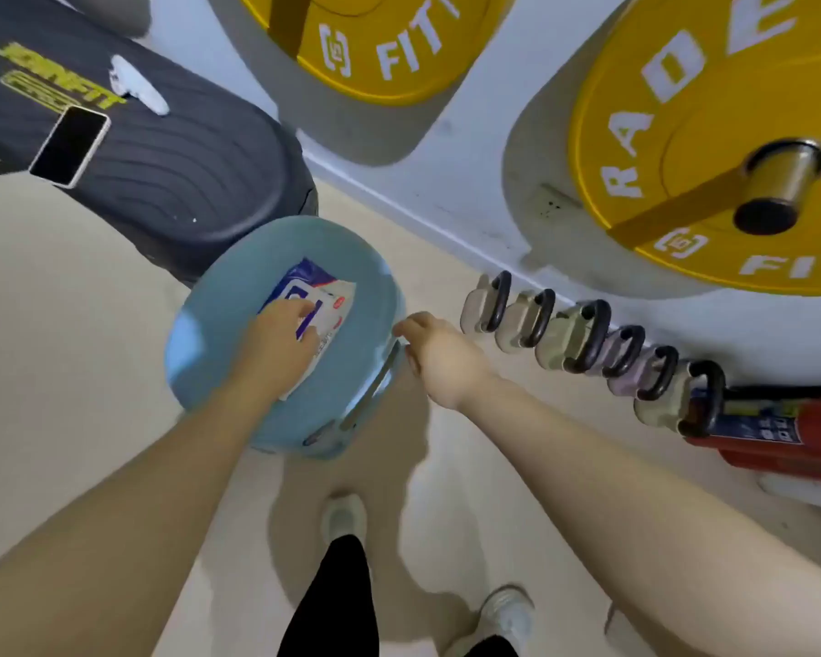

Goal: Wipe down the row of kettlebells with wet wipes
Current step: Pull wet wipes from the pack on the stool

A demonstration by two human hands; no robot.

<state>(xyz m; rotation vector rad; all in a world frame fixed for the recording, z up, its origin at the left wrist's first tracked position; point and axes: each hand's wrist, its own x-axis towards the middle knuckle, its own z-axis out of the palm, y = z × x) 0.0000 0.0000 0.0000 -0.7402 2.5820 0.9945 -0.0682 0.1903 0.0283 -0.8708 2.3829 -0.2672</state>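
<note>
Left hand [280, 331] rests on the wipes pack [311, 301], fingers curled at its top; whether pinching a wipe, cannot tell. Pack lies on a blue stool [209, 324]. Right hand [439, 353], loosely curled, holds nothing, nearer the kettlebells [584, 339], a row along the wall [446, 182] running right. Beige floor [67, 372]; yellow plates [712, 135] above.

A wet-wipes pack [311, 301] on a blue stool [209, 334] is touched by the left hand [276, 343]; kettlebells [584, 339] are lined along the wall.
</note>
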